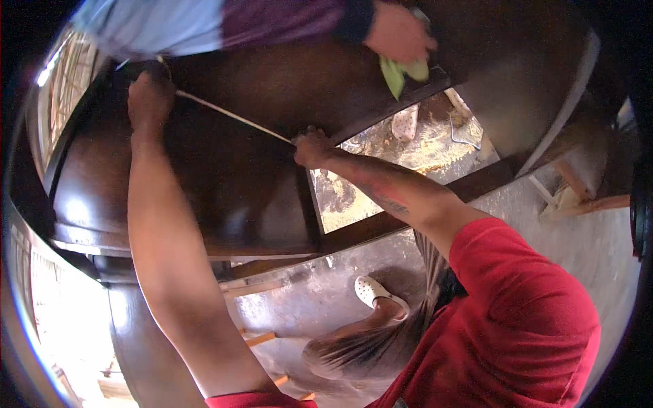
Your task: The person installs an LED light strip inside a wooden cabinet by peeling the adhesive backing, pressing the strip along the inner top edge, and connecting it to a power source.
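Note:
A thin pale measuring tape [235,115] stretches slantwise across a dark brown, glossy wooden panel [238,177]. At its upper left end my left hand [149,102] is closed around it; a dark piece beside the fingers, perhaps the case, is mostly hidden. My right hand [313,148] is closed on the tape's other end, near the panel's inner edge and the corner of a four-sided opening [354,204]. Both arms reach forward over the woodwork.
Across the top reaches another person's sleeved arm [286,20]; that person's hand [401,34] holds a yellow-green cloth [398,75] against the wood. Through the opening a pale clog [405,122] shows on stained floor. Below me are my white clog [374,292] and wooden pieces [258,338].

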Available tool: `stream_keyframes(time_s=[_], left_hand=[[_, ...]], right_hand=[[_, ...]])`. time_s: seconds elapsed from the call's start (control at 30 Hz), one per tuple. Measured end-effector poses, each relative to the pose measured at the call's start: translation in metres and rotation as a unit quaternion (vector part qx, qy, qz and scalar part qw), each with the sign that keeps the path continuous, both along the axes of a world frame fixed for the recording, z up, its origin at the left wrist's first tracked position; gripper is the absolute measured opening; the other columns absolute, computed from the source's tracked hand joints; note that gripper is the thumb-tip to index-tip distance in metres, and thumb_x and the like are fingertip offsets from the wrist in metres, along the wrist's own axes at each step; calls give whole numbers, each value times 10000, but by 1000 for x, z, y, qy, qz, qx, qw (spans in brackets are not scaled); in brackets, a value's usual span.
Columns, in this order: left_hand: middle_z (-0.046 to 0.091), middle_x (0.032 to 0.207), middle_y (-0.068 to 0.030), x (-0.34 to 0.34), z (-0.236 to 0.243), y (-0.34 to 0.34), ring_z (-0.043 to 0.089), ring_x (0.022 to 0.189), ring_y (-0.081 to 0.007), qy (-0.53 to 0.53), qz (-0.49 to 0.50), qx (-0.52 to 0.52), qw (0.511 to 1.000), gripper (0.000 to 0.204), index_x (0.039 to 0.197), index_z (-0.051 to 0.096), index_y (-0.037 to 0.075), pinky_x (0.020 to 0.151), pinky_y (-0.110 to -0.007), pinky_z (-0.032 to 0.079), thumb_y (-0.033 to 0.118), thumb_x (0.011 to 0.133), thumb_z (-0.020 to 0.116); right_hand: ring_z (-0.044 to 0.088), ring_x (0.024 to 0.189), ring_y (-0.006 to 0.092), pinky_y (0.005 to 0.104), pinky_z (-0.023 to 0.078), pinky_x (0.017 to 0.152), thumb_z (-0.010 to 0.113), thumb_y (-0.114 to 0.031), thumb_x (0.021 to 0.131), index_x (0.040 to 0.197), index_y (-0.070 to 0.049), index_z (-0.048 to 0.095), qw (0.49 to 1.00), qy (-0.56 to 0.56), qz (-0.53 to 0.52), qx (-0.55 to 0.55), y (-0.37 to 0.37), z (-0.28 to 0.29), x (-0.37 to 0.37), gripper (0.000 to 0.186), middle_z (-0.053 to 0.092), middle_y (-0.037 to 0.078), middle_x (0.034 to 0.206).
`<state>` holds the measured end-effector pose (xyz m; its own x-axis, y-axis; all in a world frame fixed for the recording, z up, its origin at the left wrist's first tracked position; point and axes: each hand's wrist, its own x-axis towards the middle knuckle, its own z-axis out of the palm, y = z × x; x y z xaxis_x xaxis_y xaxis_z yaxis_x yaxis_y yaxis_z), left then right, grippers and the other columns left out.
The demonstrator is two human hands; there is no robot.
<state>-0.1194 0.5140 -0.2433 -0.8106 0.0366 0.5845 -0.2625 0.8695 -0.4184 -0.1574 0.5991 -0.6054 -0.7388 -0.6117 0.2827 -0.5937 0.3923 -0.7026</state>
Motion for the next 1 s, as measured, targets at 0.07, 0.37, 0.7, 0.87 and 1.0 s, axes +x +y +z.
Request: stream_keyframes(time_s=[0.07, 0.37, 0.7, 0.87, 1.0], left_hand=[[646, 1109, -268, 2, -8, -1, 606, 1079, -430, -3, 54, 17, 998, 301, 1033, 690, 16, 907, -501, 497, 223, 818, 650], [691, 1056, -208, -10, -2, -27, 663, 1030, -358, 59, 111, 39, 991, 289, 1041, 717, 55, 898, -438, 517, 244, 833, 650], [701, 974, -209, -33, 0, -33, 681, 963, -362, 73, 78, -2, 994, 324, 935, 724, 20, 857, -428, 529, 318, 839, 640], [700, 958, -217, -25, 16, -57, 696, 897, -362, -29, 51, -27, 998, 320, 904, 719, -1, 804, -425, 549, 307, 845, 655], [703, 940, -213, -12, 14, -27, 715, 795, -330, -103, 107, 79, 986, 272, 917, 712, -22, 709, -397, 571, 235, 835, 681]], right_hand=[[609, 1062, 439, 532, 501, 900, 551, -203, 813, 996, 60, 693, 998, -5, 27, 53, -5, 9, 3, 351, 649, 274, 1059], [654, 959, 412, 475, 514, 884, 567, -134, 752, 1069, -28, 695, 982, -6, 83, -167, -6, 132, -2, 358, 670, 261, 993], [640, 977, 428, 461, 502, 925, 522, 6, 739, 1356, -99, 526, 958, -67, 40, -276, 10, 35, 17, 626, 646, 264, 1094], [634, 960, 451, 489, 515, 904, 605, -75, 755, 1346, -52, 511, 978, -154, 48, -135, 21, 12, 23, 599, 655, 297, 983], [606, 1056, 423, 493, 492, 937, 570, -72, 796, 1344, -54, 504, 975, -144, 50, -163, 32, 74, 25, 552, 615, 301, 1105]])
